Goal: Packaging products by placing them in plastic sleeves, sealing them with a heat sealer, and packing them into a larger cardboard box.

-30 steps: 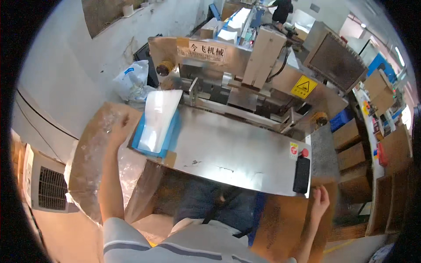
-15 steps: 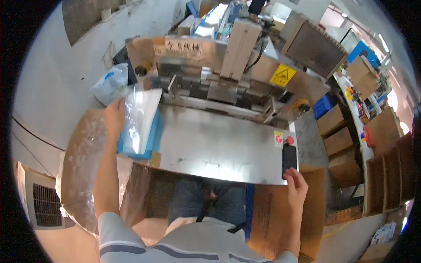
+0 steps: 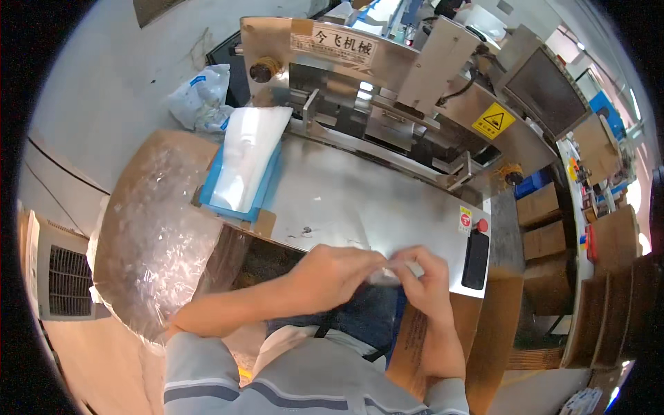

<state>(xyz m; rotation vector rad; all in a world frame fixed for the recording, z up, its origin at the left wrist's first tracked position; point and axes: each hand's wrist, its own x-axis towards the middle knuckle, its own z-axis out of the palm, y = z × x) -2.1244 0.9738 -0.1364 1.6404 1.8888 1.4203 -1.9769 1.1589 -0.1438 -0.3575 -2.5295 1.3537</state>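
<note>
My left hand [image 3: 335, 277] and my right hand [image 3: 423, 280] meet just over the front edge of the metal worktable [image 3: 311, 187]. Their fingertips pinch a thin, clear plastic bag [image 3: 384, 277], faint and partly hidden by the fingers. A see-through part of it seems to reach over the tabletop beyond my left hand. To the left, a stack of clear plastic bags [image 3: 245, 159] lies in a blue tray [image 3: 266, 187] on the table. A black phone-like slab [image 3: 475, 259] lies near the table's right corner, beside a red button [image 3: 481, 226].
Behind the table stands a metal machine [image 3: 387, 128] with a yellow warning sign [image 3: 494, 121]. A large carton lined with plastic [image 3: 149, 228] holds many clear pieces at left. A cardboard box [image 3: 494, 332] stands at right below the table. A white bag [image 3: 200, 97] leans by the wall.
My left hand has come from the bag stack to the middle, and my right hand has left the black slab to meet it. The view has shifted, too.
</note>
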